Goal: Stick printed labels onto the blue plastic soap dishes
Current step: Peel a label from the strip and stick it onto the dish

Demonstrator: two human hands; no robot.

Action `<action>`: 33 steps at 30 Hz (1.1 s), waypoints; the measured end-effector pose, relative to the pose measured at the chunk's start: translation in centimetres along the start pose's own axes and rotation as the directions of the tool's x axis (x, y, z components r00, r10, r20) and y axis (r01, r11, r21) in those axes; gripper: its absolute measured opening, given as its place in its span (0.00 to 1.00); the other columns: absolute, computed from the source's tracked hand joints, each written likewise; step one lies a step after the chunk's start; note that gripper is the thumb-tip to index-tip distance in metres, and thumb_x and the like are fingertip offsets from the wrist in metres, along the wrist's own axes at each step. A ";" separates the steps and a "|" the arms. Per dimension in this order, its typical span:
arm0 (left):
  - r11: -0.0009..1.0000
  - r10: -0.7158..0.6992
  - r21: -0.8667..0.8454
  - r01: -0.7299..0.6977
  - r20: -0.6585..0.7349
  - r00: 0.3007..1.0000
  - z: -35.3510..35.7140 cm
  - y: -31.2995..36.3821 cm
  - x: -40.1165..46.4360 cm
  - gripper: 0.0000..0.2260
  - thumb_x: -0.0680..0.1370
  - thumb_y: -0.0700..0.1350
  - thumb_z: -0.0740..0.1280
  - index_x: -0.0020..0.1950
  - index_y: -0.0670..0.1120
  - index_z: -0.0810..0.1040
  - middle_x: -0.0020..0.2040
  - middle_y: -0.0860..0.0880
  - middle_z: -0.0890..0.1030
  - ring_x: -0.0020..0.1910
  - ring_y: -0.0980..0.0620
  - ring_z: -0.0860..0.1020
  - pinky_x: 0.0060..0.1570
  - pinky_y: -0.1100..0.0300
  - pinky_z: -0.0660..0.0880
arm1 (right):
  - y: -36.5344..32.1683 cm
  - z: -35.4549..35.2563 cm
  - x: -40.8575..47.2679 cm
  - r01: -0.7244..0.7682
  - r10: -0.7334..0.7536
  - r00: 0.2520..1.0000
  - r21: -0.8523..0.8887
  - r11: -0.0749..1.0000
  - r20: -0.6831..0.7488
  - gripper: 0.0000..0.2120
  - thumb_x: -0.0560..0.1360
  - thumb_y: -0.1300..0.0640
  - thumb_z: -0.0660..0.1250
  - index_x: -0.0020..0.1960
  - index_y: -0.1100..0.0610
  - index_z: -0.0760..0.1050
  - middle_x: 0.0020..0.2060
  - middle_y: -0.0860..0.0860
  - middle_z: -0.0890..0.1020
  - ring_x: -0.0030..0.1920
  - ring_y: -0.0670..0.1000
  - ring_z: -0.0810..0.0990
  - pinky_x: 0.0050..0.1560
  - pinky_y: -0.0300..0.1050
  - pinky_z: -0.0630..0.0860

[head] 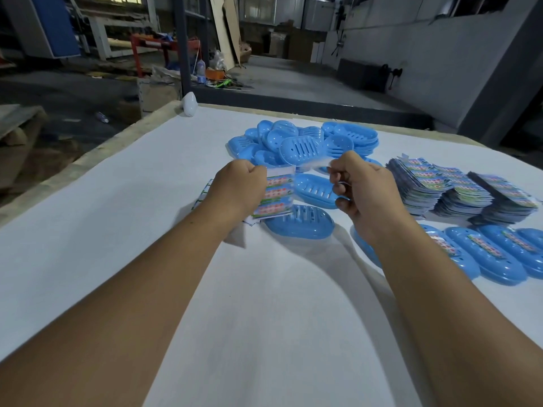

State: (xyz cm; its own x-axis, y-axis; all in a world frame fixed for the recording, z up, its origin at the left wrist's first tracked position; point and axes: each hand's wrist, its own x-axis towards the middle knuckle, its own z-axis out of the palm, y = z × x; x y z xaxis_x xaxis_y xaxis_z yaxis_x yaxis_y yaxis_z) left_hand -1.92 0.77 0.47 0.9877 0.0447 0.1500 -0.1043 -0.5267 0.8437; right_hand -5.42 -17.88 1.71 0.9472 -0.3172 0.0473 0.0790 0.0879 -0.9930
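Labels, printed in bright colours, sit on a sheet (277, 198) that the left hand (239, 186) grips by its upper edge, fingers curled round it, above the middle of the counter (264, 318). The right hand (360, 186) pinches a pale, blurred strip (311, 164) that stretches from the top of that sheet; it looks like one label or its backing being peeled away, though the blur leaves that unsure. Directly below the hands lie two unlabelled blue soap dishes (299, 221), with a loose heap of more dishes (302, 142) farther back. Stacks of label sheets (464, 192) stand to the right, and near them a row of finished dishes (493, 254) already carries labels. The risk here, as I judge it, is that the thin strip folds onto itself or sticks to the fingers as it comes free, or tears if pulled at an angle; a label laid crooked on the curved dish would also wrinkle. A white cloth or sheet covers the counter, and a small white object (189, 104) rests at its far left corner. Beyond it is a dim workshop with a concrete floor, cardboard boxes, boards and scattered clutter.
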 end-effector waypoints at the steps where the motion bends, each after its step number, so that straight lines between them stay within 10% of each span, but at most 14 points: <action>1: 1.000 -0.026 -0.008 0.026 0.010 1.000 -0.1 -0.1 0.1 0.11 0.79 0.46 0.56 0.41 0.43 0.71 0.43 0.44 0.81 0.44 0.43 0.81 0.47 0.50 0.81 | -0.1 -0.1 0.1 0.001 0.000 1.000 0.032 0.999 -0.030 0.11 0.70 0.57 0.69 0.30 0.53 0.79 0.30 0.48 0.75 0.28 0.46 0.67 0.25 0.37 0.62; 8: 0.953 -0.034 0.299 0.048 -0.050 0.998 -1.1 -1.1 1.0 0.14 0.81 0.47 0.53 0.51 0.42 0.75 0.51 0.41 0.81 0.49 0.42 0.79 0.52 0.49 0.77 | -0.2 -0.6 0.3 -0.008 0.011 0.999 0.057 0.998 -0.053 0.09 0.68 0.55 0.69 0.29 0.52 0.80 0.31 0.48 0.75 0.27 0.46 0.67 0.24 0.36 0.60; 16: 0.660 0.128 0.750 0.050 -0.177 0.976 -2.2 -3.2 1.8 0.15 0.80 0.53 0.62 0.55 0.44 0.80 0.52 0.43 0.79 0.55 0.42 0.72 0.46 0.51 0.68 | 0.5 -0.3 0.2 0.084 -0.088 0.996 -0.215 0.973 -0.011 0.07 0.68 0.52 0.72 0.32 0.52 0.84 0.29 0.45 0.78 0.27 0.45 0.70 0.25 0.36 0.65; 20: 0.950 0.191 0.290 -0.117 -0.243 0.951 -1.6 -1.6 1.0 0.07 0.76 0.47 0.68 0.43 0.47 0.83 0.40 0.50 0.83 0.44 0.49 0.79 0.43 0.55 0.77 | 1.3 0.3 -0.2 0.237 -0.251 0.968 -0.424 0.874 0.023 0.13 0.67 0.52 0.70 0.36 0.63 0.78 0.28 0.49 0.74 0.29 0.47 0.66 0.27 0.38 0.64; 23: 0.980 0.164 -0.113 -0.166 -0.020 0.986 -0.6 0.2 -0.5 0.06 0.74 0.48 0.73 0.37 0.48 0.84 0.33 0.53 0.83 0.34 0.58 0.78 0.39 0.61 0.75 | 1.5 0.6 -0.4 0.310 -0.327 0.943 -0.525 0.793 0.063 0.11 0.68 0.53 0.72 0.31 0.58 0.77 0.22 0.43 0.71 0.24 0.43 0.65 0.26 0.34 0.63; 33: 0.961 0.173 -0.240 -0.135 0.142 0.975 0.9 0.8 -1.9 0.06 0.76 0.50 0.73 0.40 0.53 0.85 0.38 0.58 0.85 0.41 0.63 0.82 0.43 0.65 0.74 | 1.4 0.9 -0.6 0.391 -0.366 0.916 -0.561 0.730 0.162 0.11 0.67 0.52 0.74 0.29 0.51 0.77 0.21 0.42 0.75 0.23 0.40 0.69 0.24 0.31 0.65</action>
State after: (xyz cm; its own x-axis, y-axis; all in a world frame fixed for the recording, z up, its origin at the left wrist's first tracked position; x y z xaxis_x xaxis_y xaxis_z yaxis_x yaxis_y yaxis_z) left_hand -3.74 -0.55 0.39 0.9612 -0.1678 0.2188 -0.2620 -0.3083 0.9145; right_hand -5.63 -16.76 0.38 0.8893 -0.1699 0.4247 0.2538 -0.5891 -0.7671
